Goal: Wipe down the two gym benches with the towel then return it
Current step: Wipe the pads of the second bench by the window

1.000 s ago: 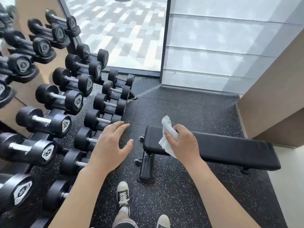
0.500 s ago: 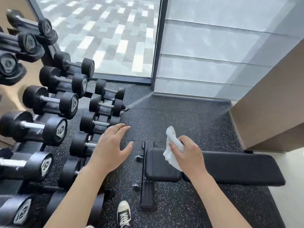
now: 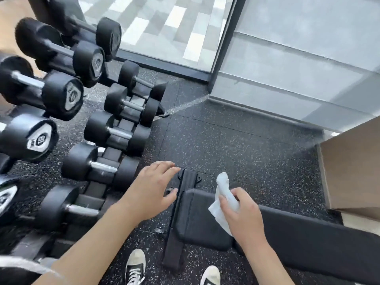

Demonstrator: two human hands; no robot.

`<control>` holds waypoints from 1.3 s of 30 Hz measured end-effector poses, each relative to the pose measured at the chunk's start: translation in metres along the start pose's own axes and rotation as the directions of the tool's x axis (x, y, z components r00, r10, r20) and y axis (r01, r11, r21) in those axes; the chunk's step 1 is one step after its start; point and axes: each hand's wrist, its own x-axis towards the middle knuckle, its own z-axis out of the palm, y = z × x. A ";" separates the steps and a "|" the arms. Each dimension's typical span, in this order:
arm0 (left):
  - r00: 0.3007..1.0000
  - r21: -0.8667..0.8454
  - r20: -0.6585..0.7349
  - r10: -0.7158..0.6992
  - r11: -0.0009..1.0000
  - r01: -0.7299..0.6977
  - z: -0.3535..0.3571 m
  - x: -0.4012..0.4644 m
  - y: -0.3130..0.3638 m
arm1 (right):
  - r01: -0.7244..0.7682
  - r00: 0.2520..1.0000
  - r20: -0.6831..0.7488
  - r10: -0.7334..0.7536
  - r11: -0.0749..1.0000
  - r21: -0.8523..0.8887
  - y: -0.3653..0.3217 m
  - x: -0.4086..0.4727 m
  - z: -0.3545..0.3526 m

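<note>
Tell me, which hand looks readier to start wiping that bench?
Probably the right hand: it already grips the towel directly over the bench pad's near end. The left hand holds nothing, fingers spread, off the pad's end towards the dumbbells.

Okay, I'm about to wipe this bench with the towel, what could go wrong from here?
The towel is bunched in your right hand, so it may wipe only a narrow strip of the bench pad. The dumbbell rack sits close beside your open left hand; a wide swing might knock it.
</note>
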 end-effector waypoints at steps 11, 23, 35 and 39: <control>0.985 -0.074 0.113 -0.131 0.987 0.139 0.228 0.024 -0.055 | 0.172 0.980 0.135 -0.147 0.965 -0.200 0.129 0.102 0.182; 0.952 -0.170 0.242 -0.186 0.958 0.231 0.406 -0.025 -0.084 | 0.564 0.807 0.065 -0.587 0.734 -0.378 0.227 0.141 0.329; 0.951 -0.567 0.043 -0.307 0.776 0.276 0.473 -0.066 -0.082 | 0.821 0.569 0.313 -0.760 0.548 -0.162 0.277 0.008 0.340; 0.954 -0.515 0.078 -0.289 0.808 0.287 0.472 -0.062 -0.084 | 0.730 0.634 0.100 -0.767 0.551 -0.404 0.240 0.115 0.342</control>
